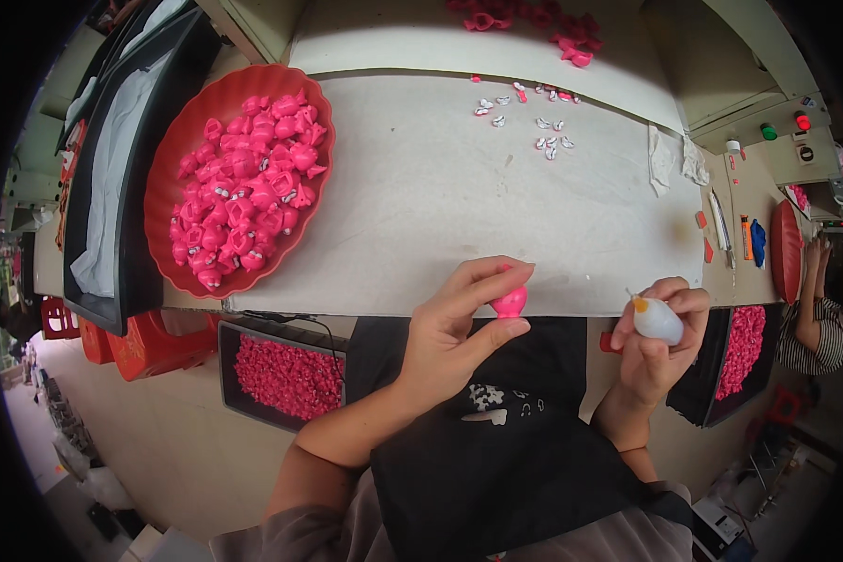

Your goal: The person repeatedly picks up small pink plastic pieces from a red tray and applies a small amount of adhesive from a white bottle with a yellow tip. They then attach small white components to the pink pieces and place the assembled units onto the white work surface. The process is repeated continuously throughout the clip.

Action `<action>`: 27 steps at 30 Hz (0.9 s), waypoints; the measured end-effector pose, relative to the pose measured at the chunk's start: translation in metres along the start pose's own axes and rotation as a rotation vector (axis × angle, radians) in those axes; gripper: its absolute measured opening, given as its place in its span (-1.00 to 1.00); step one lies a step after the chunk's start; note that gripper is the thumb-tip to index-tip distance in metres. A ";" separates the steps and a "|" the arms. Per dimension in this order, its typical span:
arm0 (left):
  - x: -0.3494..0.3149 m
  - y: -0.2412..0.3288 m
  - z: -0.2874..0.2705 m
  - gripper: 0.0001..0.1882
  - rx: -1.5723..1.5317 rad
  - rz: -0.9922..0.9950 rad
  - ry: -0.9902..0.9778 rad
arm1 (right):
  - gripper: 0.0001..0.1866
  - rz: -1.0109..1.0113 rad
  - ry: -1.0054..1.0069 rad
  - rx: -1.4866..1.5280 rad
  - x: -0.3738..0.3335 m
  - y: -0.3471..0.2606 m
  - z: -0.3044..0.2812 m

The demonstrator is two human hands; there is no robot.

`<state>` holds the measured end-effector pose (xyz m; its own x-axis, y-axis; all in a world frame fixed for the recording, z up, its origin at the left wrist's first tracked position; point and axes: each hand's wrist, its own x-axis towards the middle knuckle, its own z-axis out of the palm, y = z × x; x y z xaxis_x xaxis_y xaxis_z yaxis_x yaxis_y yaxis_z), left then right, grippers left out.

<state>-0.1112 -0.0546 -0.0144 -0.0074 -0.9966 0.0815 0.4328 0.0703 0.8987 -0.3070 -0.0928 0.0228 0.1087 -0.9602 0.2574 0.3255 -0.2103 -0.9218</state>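
Observation:
Between the thumb and fingers of my left hand [464, 323] is a small pink plastic figure part [510, 302], held over the table's near edge. My right hand [665, 347] is wrapped round a small whitish squeeze bottle [658, 323] with an orange base to its thin nozzle, tilted up and to the left. The two things are apart. Farther back on the white work surface [393, 206] lie several small white-and-pink pieces [548, 142]. A red scalloped bowl [164, 229] at the left holds a heap of similar pink parts [248, 187].
A black tray [140, 187] with a pale sheet stands left of the bowl. Pink parts [581, 51] sit on the raised shelf [393, 47]. Crates of pink pieces [286, 375] flank my lap. Tweezers [721, 225] and an orange tube [747, 239] lie right; another person [815, 328] sits beyond.

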 end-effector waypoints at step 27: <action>-0.001 0.003 0.000 -0.56 0.416 0.175 0.011 | -0.52 -0.270 -0.084 -0.216 -0.003 0.012 0.008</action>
<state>-0.1101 -0.0532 -0.0112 0.0442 -0.9685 0.2450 0.0278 0.2464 0.9688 -0.2961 -0.0913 0.0133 0.1251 -0.8479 0.5152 0.1479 -0.4975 -0.8548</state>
